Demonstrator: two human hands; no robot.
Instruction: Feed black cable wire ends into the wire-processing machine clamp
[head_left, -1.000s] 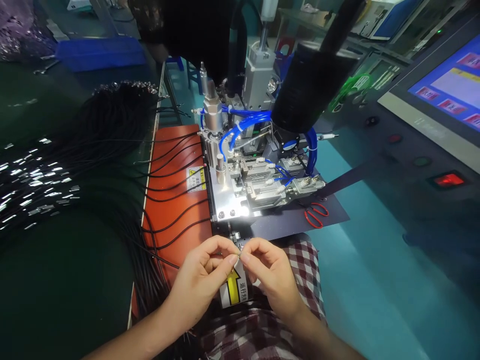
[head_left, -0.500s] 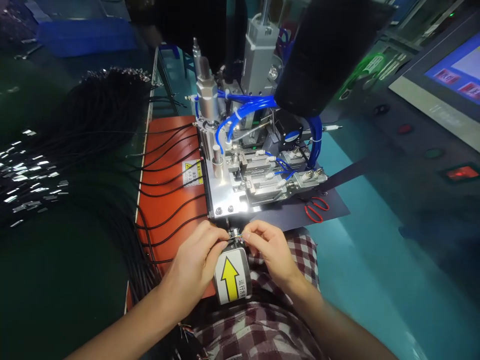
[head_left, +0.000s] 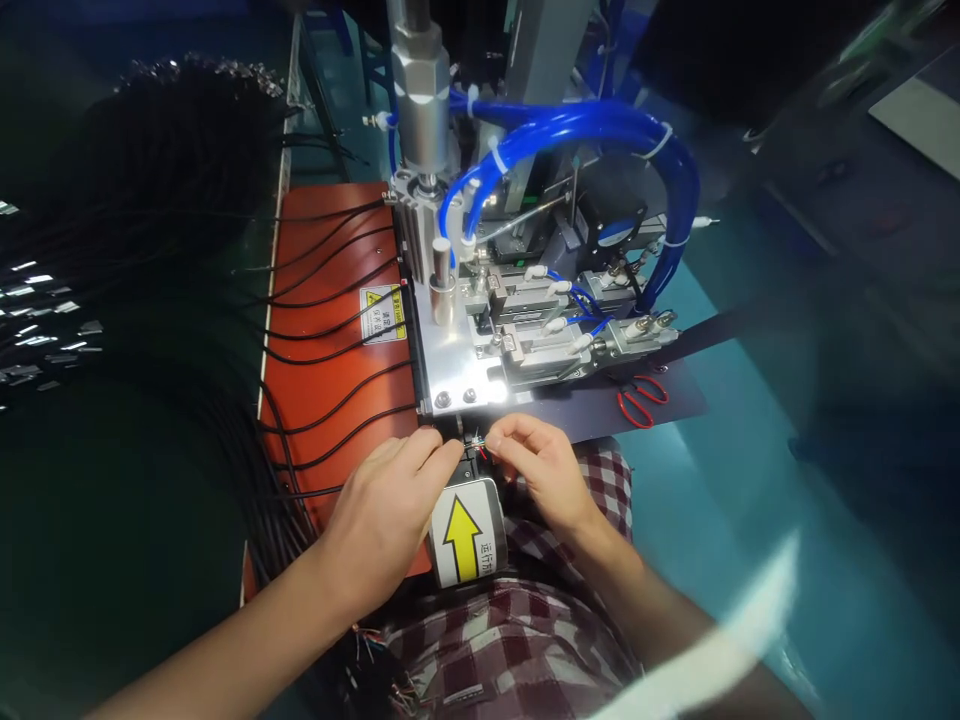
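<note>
My left hand is closed in a pinch at the front end of the machine, where a black cable runs in under it; the gripped part is mostly hidden. Opposite it, my right hand pinches the thin coloured wires at the cable's end, a red one showing below the fingertips. Both sets of fingertips meet over a small black wire holder. Just below sits a rounded cover with a yellow arrow label.
Several black cables cross the orange board into the machine's edge. Beyond my hands stand metal clamps and blue air hoses. Red-handled scissors lie on the dark plate at right. A large cable bundle lies at left.
The head view has moved closer to the machine, which looks larger. Both hands stay pinched at the same place, slightly higher in view. A red wire now shows between them.
</note>
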